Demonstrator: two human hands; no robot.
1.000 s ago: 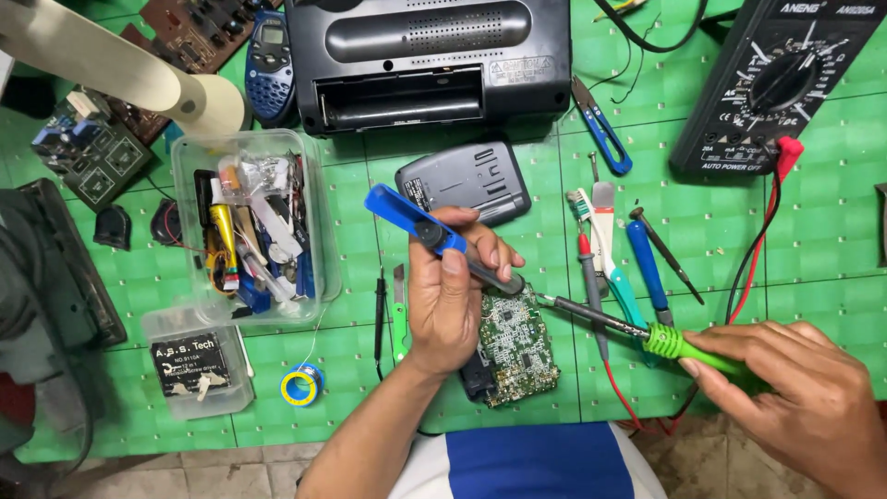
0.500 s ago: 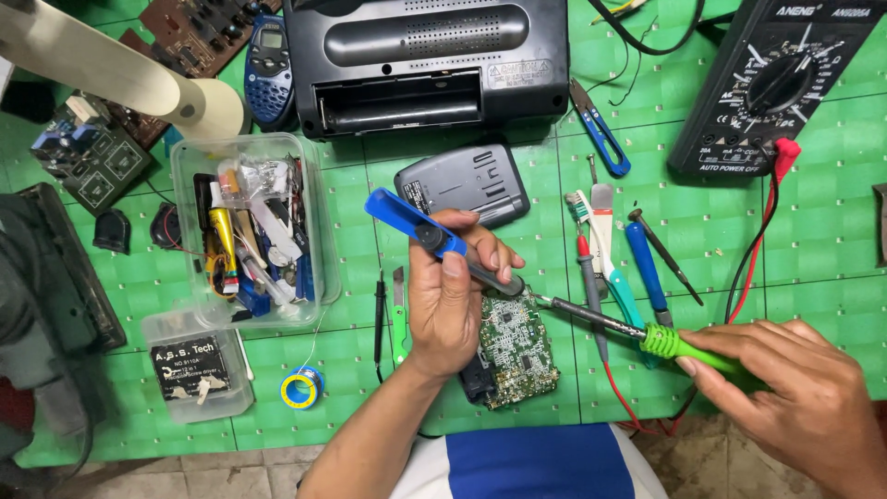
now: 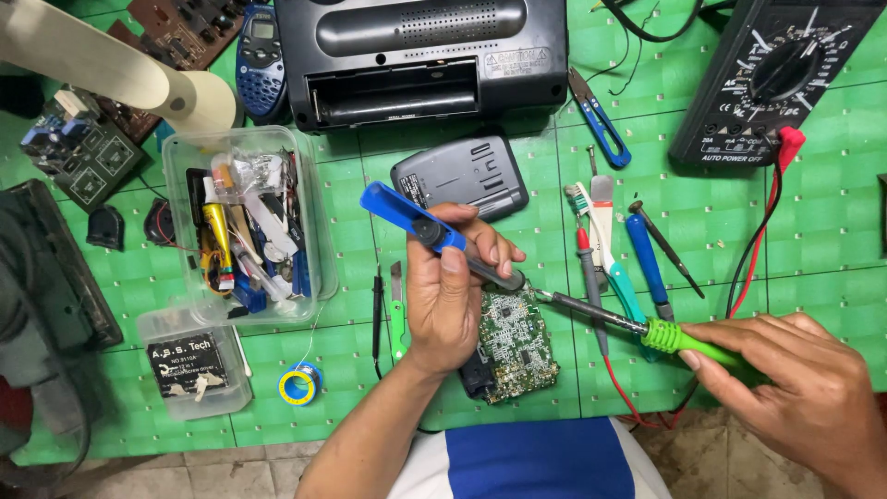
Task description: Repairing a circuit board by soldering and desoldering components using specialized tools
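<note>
Two hands work tools over a small circuit board near the front edge of the worktop.

The left hand is clenched round a blue-and-black desoldering pump, its tip down at the green circuit board's upper edge. The right hand grasps the green handle of a soldering iron, whose tip meets the same spot. The board lies on the green worktop, mid-front, beside a clear plastic box of parts.

Blue desoldering pump tilted tip-down onto green circuit board lying flat on bench, green-handled soldering iron angled, tip at board's upper edge.
</note>
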